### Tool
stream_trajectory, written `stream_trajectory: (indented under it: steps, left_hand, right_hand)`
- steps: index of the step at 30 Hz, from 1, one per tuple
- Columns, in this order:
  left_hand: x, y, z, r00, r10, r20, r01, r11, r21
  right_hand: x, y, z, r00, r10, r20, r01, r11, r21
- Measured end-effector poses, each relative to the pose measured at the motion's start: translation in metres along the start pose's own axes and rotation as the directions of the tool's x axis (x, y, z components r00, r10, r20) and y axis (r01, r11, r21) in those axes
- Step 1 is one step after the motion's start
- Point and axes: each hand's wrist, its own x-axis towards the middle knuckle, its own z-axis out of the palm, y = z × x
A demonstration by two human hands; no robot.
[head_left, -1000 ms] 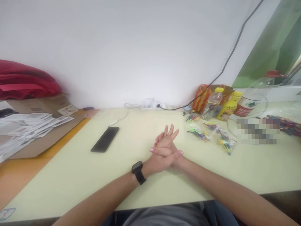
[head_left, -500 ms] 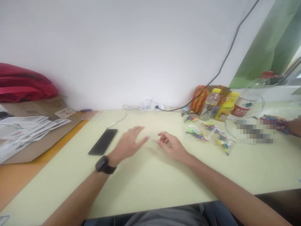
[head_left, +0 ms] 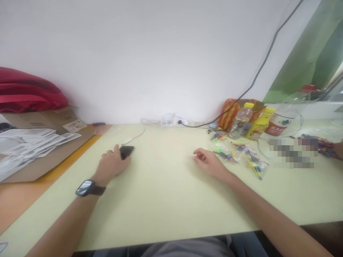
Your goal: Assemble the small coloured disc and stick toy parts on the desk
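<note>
My left hand [head_left: 109,164], with a dark watch on its wrist, lies over the black smartphone [head_left: 126,152] on the table. The thumb is along the phone's right edge and the fingers are at its left edge; the hand covers the phone's near part. My right hand [head_left: 207,161] is at the middle right, its fingers loosely curled and apart with nothing between them. Nearest to it are clear bags of small colourful pieces [head_left: 227,155]. A white cable end [head_left: 124,143] lies just behind the phone.
Several white packets [head_left: 40,142] lie on cardboard at left, near a red bag [head_left: 26,89]. A power strip [head_left: 171,120] is against the wall. At right stand a yellow bottle [head_left: 258,126], a clear bottle [head_left: 241,121] and a large jug [head_left: 280,125]. Another person's hand [head_left: 339,150] shows at far right.
My left hand has moved left and down onto the phone, its fingers now around the edges. My right hand has shifted a little to the right, away from the middle.
</note>
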Motion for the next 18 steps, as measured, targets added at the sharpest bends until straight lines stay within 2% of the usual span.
stream_trajectory:
  steps: [6,8,10,12,14,16,18]
  left_hand:
    - [-0.001,-0.005,-0.001,1.000,0.018,-0.001,-0.018,0.999,-0.031]
    - [-0.003,-0.003,-0.003,0.999,0.008,-0.042,-0.008,1.000,0.013]
    - [-0.008,0.005,-0.003,0.991,0.035,-0.128,-0.026,0.997,0.073]
    - [-0.015,0.018,-0.002,0.969,0.146,-0.198,-0.131,0.988,0.086]
    - [-0.024,0.037,0.004,0.936,0.300,-0.184,-0.302,0.953,0.018]
    - [-0.036,0.057,0.012,0.876,0.468,-0.120,-0.479,0.872,-0.102]
    - [-0.045,0.077,0.022,0.809,0.583,-0.083,-0.587,0.788,-0.185]
  right_hand:
    - [0.005,-0.001,-0.012,1.000,-0.019,-0.022,0.020,1.000,0.009]
    - [0.008,0.002,-0.022,0.998,-0.027,-0.057,0.025,0.999,-0.027]
    - [0.011,0.009,-0.036,0.993,-0.028,-0.113,0.017,0.995,-0.095]
    - [0.014,0.019,-0.052,0.982,-0.008,-0.191,-0.036,0.973,-0.227]
    - [0.015,0.031,-0.065,0.962,0.020,-0.272,-0.133,0.905,-0.404]
    - [0.012,0.043,-0.072,0.946,0.050,-0.319,-0.227,0.806,-0.546]
    - [0.007,0.051,-0.073,0.945,0.087,-0.317,-0.281,0.713,-0.642]
